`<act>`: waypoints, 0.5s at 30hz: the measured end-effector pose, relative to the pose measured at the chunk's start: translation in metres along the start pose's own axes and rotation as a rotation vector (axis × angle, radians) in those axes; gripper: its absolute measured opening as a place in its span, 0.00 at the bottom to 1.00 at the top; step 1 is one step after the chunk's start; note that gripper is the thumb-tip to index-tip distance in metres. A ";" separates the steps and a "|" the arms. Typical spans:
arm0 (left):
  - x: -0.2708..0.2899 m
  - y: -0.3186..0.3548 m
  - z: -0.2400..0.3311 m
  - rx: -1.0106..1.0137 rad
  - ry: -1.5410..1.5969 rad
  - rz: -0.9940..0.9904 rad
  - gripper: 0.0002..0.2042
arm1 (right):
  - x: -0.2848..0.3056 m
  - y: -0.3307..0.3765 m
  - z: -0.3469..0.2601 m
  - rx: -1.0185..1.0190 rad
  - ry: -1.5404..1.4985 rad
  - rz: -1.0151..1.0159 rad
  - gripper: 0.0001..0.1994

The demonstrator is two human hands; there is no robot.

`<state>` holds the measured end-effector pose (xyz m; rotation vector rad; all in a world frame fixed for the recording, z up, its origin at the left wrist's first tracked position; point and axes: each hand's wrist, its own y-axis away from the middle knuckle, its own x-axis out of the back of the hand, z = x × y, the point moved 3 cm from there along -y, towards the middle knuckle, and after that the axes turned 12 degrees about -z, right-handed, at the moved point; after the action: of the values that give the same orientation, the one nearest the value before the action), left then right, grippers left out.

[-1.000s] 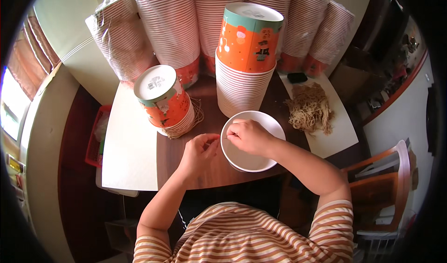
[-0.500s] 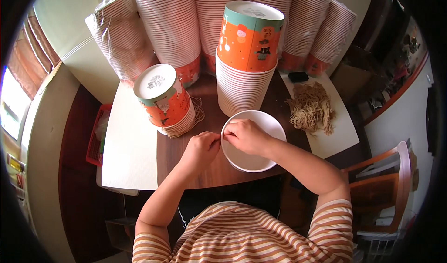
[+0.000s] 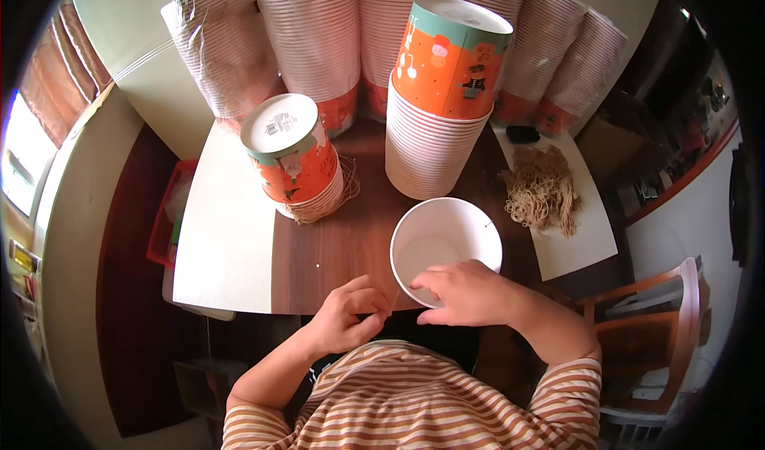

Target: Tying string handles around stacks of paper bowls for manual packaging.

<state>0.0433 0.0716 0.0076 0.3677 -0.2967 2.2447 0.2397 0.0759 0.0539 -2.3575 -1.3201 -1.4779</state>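
Observation:
A white-lined paper bucket (image 3: 446, 227) stands near the table's front edge, mouth up, with a small cord end showing on its right inner wall. My right hand (image 3: 470, 291) is over its near rim, thumb and fingers spread apart; I cannot tell whether they touch it. Just left of the bucket, my left hand (image 3: 351, 315) is closed in a pinch on a thin tan cord (image 3: 395, 298), which is faint against the bucket. Behind stands a tall stack of upturned buckets (image 3: 442, 68), the top one orange and green.
A shorter upturned bucket stack (image 3: 291, 163) at the left has loose cords hanging round its base. Tan cords (image 3: 542, 191) lie heaped at the right beside a black object (image 3: 523, 135). Plastic-wrapped bucket stacks (image 3: 307, 44) line the back. A wooden chair (image 3: 645, 338) stands at the right.
Both hands have moved apart and toward me from the bucket's left rim. The bucket has turned, bringing a cord end into sight on its right side. The view has shifted slightly.

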 end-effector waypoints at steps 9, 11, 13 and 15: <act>-0.010 0.001 -0.010 -0.233 0.730 0.117 0.06 | 0.008 0.019 -0.009 0.110 0.004 0.121 0.11; -0.016 -0.003 -0.016 -0.111 0.951 0.177 0.05 | 0.015 0.021 -0.013 0.145 -0.016 0.145 0.09; -0.019 -0.006 -0.013 -0.046 0.943 0.192 0.05 | 0.026 0.020 -0.020 0.181 -0.062 0.166 0.06; -0.022 -0.006 -0.012 0.021 0.935 0.205 0.04 | 0.035 0.012 -0.026 0.259 -0.083 0.191 0.05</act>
<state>0.0596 0.0643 -0.0110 -0.7296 0.1966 2.3533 0.2360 0.0778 0.0985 -2.3208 -1.1816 -1.0969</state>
